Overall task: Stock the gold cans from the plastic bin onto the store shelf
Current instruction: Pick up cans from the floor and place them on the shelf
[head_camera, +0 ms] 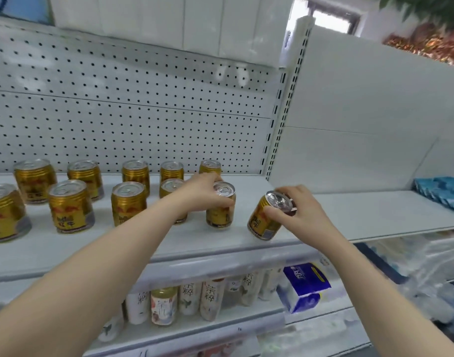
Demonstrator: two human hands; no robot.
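Left hand [208, 191] curled round an upright gold metal can [219, 215], right hand [302, 210] gripping a second, tilted gold can [263, 220] near the white metal shelf's [195, 243] front edge. Nine more cans [70, 206] stand leftward in two rows; the plastic bin is unseen, the remainder unknown.

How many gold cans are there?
11 gold cans: five back row, four front row, one in left hand, one in right hand; more may be hidden left.

A white pegboard panel [133, 104] stands at the back, with a plain white panel [362, 112] to its right. A bright window [329, 16] shows above, beside green leaves [427, 6].
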